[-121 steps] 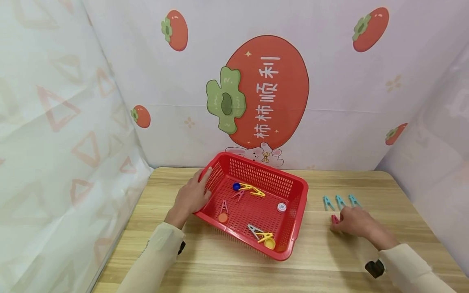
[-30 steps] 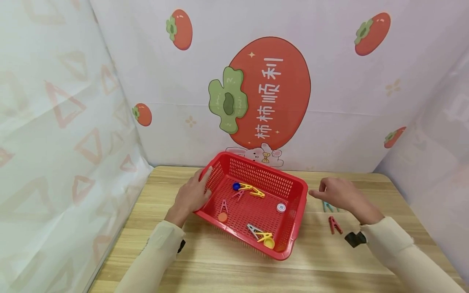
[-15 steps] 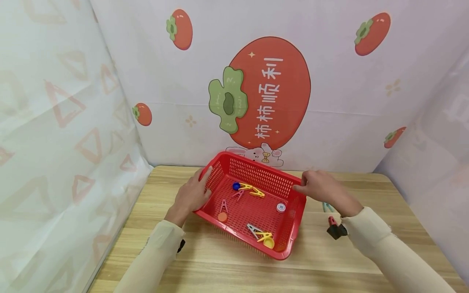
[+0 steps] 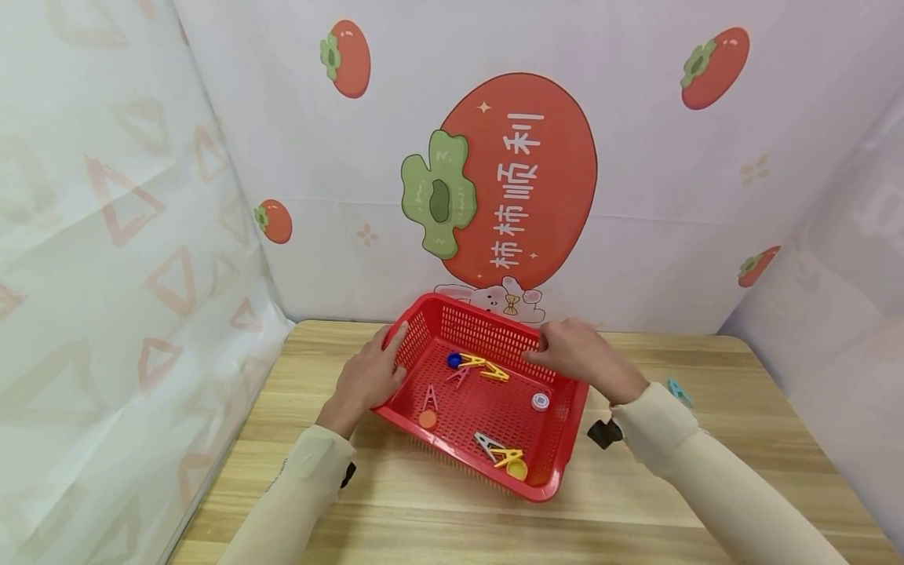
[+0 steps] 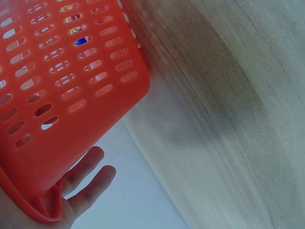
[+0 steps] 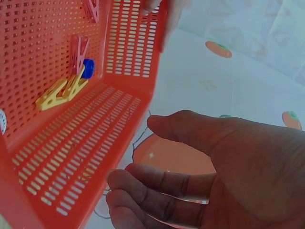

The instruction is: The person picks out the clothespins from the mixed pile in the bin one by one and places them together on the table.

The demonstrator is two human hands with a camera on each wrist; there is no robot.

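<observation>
A red plastic basket with slotted walls stands on the table. My left hand grips its left rim, and two fingers show outside the wall in the left wrist view. Over the back rim's right part hovers my right hand. In the right wrist view its thumb and loosely bent fingers are apart, with nothing between them. Inside the basket lie a pink clothespin, a yellow clothespin, a grey clothespin and others. Among them are a blue bottle cap, an orange cap, a yellow cap and a white cap.
A teal clothespin lies on the wooden table, right of the basket. My right sleeve covers the table area beside it. A printed cloth hangs behind the table, with white sheets at both sides.
My right hand left the red clothespin on the table and moved left to the basket's back rim. The red clothespin and other teal ones are now hidden by the arm. My left hand stays.
</observation>
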